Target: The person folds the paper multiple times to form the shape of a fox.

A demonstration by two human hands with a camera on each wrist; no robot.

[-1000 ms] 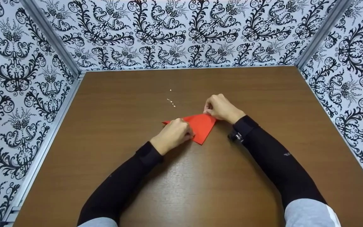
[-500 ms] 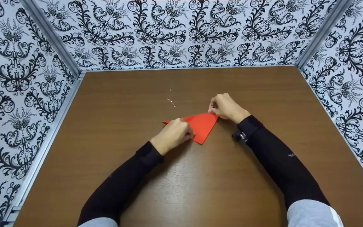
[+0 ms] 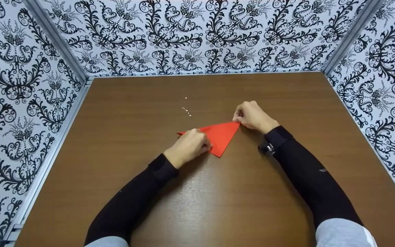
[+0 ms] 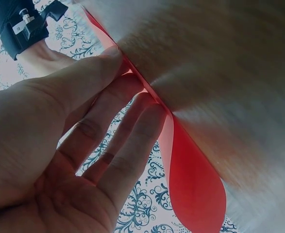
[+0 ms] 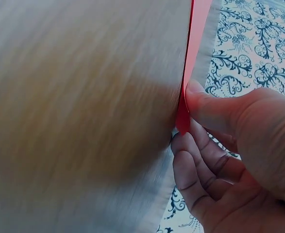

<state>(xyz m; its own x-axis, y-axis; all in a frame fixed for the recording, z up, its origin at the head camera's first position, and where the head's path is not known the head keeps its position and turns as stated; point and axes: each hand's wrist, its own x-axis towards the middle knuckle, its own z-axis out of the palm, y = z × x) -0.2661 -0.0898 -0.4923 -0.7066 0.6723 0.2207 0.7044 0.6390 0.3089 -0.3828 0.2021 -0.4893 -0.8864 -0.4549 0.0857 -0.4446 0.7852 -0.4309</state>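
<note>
A folded sheet of red paper [image 3: 224, 137] lies on the brown table, with a pointed corner toward the person. My left hand [image 3: 190, 145] holds the sheet near its middle, hiding part of it. In the left wrist view, the thumb and fingertips of my left hand [image 4: 89, 121] gather at the paper's edge, and beside them the red paper [image 4: 195, 179] bulges up in a loop. At the sheet's far right corner, my right hand [image 3: 254, 116] pinches the paper. The right wrist view has the right hand's thumb [image 5: 200, 102] against the narrow red tip.
Several small white specks [image 3: 186, 110] mark the brown wooden table [image 3: 132, 109] beyond the paper. Patterned panels [image 3: 197, 37] in a grey metal frame stand at the back and both sides. A small black device [image 3: 265, 148] sits at the right wrist.
My right hand has slid steadily to the right along the paper's far edge, out to the corner. The bulged right side has drawn straighter. My left hand has stayed in place.
</note>
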